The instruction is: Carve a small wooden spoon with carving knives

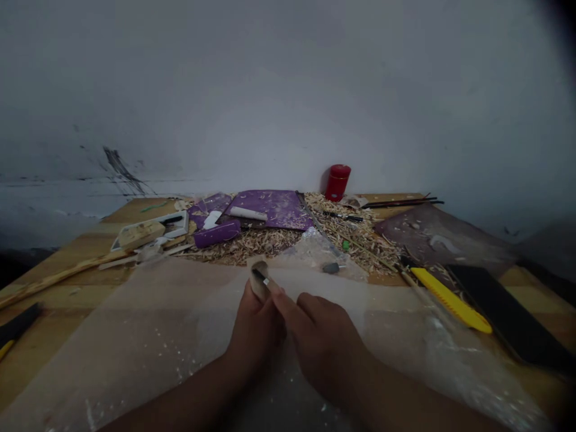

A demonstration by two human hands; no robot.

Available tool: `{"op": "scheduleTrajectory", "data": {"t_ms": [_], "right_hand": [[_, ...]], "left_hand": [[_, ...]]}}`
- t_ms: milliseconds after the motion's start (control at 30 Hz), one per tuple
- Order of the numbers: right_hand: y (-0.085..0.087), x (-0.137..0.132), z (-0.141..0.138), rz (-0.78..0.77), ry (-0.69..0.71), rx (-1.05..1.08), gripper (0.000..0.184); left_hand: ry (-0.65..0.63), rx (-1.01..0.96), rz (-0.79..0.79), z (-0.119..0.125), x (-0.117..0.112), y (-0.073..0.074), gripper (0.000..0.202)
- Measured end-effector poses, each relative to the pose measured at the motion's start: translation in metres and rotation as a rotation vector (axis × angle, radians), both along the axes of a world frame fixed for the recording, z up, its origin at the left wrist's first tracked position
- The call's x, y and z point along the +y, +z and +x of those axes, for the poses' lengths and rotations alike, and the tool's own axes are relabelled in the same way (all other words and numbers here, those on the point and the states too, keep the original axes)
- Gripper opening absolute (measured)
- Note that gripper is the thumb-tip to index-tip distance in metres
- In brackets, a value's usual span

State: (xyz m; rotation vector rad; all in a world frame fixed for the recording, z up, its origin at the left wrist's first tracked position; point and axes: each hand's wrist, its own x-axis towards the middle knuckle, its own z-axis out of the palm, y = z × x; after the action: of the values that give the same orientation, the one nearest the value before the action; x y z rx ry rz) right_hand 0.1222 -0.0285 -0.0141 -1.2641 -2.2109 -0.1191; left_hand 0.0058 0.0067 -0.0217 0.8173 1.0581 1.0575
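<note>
My left hand point(255, 324) is closed around a small pale wooden piece point(256, 290) with a dark hollow at its upper end, held up above the plastic sheet point(180, 324). Gripped in my right hand point(324, 333) is a slim carving tool point(272, 287) with a dark tip, a light metal band and a pale handle. Its tip lies at the hollow; whether it is cutting into the wood cannot be made out. Both hands are close together, and the fingers of my left hand are partly hidden behind the right.
Wood shavings point(265, 243) and a purple sheet point(281, 210) cover the table's back, near a red canister point(338, 182). A white tray point(183, 223) stands left. At right lie a yellow utility knife point(454, 303) and a dark flat slab point(508, 318). A wall rises behind.
</note>
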Motion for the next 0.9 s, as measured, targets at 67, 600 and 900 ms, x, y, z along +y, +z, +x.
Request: {"op": "scheduleTrajectory", "data": {"t_ms": [67, 600, 900], "right_hand": [[0.004, 0.000, 0.008, -0.115, 0.021, 0.128, 0.040], [0.028, -0.017, 0.034, -0.142, 0.087, 0.030, 0.042], [-0.002, -0.015, 0.004, -0.084, 0.053, 0.026, 0.041]], "left_hand": [[-0.047, -0.034, -0.022, -0.002, 0.001, -0.005, 0.026], [-0.150, -0.025, 0.014, -0.008, 0.000, -0.007, 0.029], [0.059, -0.038, -0.022, 0.003, -0.001, -0.006, 0.025]]}}
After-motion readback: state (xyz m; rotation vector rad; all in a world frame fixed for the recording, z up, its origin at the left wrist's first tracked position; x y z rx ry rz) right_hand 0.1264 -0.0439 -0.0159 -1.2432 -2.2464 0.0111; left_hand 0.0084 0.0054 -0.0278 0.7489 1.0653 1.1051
